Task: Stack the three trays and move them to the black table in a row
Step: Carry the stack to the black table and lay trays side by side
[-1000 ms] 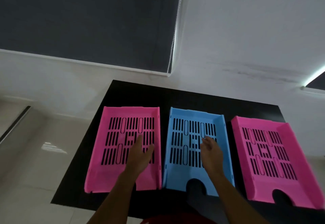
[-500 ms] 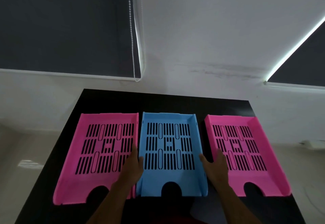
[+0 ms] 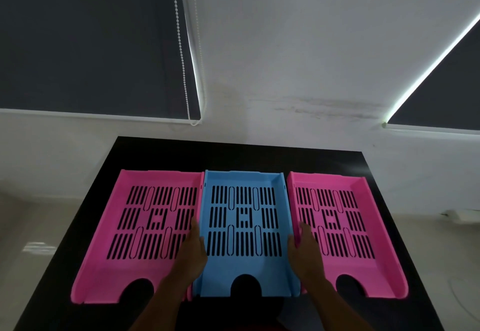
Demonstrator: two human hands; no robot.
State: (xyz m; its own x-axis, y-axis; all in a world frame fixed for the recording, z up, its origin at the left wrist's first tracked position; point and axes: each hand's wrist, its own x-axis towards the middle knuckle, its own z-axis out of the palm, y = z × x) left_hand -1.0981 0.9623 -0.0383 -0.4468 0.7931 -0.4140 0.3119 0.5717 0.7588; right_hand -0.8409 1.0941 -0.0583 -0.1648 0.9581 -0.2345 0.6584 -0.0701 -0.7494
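Three trays lay in a row on the black table [image 3: 161,154], their slotted floors up and their notched ends toward the near edge. The blue tray [image 3: 244,229] sat in the middle, the left pink tray [image 3: 145,226] toward the table's left edge and the right pink tray [image 3: 345,229] toward its right edge. The three stood side by side, walls touching or very nearly so; none was stacked on another.

The left hand [image 3: 193,251] lay along the blue tray's left wall, over the seam with the left pink tray, fingers [image 3: 194,226] stretched forward. The right hand [image 3: 302,250] lay along the blue tray's right wall in the same way, its fingers [image 3: 305,229] reaching over the edge of the right pink tray. Both hands were flat and spread, pressed against the blue tray's sides from outside rather than curled round anything; whether they truly gripped the walls could not be told.

Both forearms came in from the near edge. Behind the table's far edge stood a pale wall [image 3: 285,58] with dark blinds [image 3: 91,39] at left and far right, and a bead cord [image 3: 181,45] hung beside the left blind.
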